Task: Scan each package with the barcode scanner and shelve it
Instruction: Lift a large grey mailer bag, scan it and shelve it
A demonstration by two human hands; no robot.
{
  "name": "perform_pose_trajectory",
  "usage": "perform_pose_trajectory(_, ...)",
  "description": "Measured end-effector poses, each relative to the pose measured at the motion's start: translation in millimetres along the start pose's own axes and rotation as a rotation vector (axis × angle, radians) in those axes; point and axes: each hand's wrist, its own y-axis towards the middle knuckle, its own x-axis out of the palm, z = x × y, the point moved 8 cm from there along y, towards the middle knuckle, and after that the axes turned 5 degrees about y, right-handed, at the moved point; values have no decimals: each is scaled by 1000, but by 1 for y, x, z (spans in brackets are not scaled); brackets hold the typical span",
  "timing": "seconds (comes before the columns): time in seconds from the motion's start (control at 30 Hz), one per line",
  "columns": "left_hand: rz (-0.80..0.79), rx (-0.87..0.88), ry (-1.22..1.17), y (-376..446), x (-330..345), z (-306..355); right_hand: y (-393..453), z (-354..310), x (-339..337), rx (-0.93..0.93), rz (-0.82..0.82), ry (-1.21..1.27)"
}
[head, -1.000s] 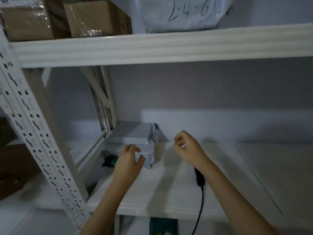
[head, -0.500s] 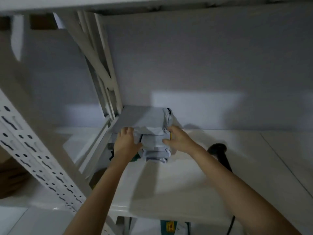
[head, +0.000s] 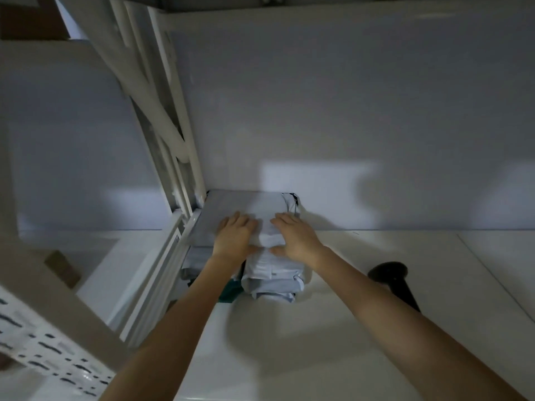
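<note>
A stack of soft grey plastic mailer packages (head: 269, 273) sits on the white shelf board (head: 347, 328), pushed into the back left corner by the white metal shelf post (head: 173, 157). The person lays both hands flat on the top package of the pile. The left hand (head: 236, 237) rests at about 9 o'clock on the pile, with its fingers straight and close together, pointing at the wall. The right hand (head: 293, 237) rests at about 3 o'clock, with its fingers spread a little and its thumb sticking out toward the person. Neither hand pinches anything; they just press down. Both arms reach straight forward from the bottom of the view. The black barcode scanner (head: 393, 280) lies on the shelf at about 4 o'clock from the pile, near it but not touching. To do this step well, the person should probably press down softly and evenly, so the slippery bags lie flat and do not slide off the front. A green thing (head: 228, 293) peeks out from under the pile.
</note>
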Motion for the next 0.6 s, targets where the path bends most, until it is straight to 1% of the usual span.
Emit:
perform_pose_trajectory(0.2, 24, 57, 92, 4, -2, -1, -1, 7, -8, -112, 82, -141)
perform_pose_trajectory(0.4, 77, 67, 72, 4, -12, -2, 1, -11, -6, -227, 106, -254)
perform_pose_trajectory(0.5, 161, 71, -5, 3, -22, -6, 3, -17, -7, -228, 128, -347)
perform_pose_trajectory(0.6, 239, 44, -2, 1, -32, -12, 5, -18, -14, -201, 179, -356)
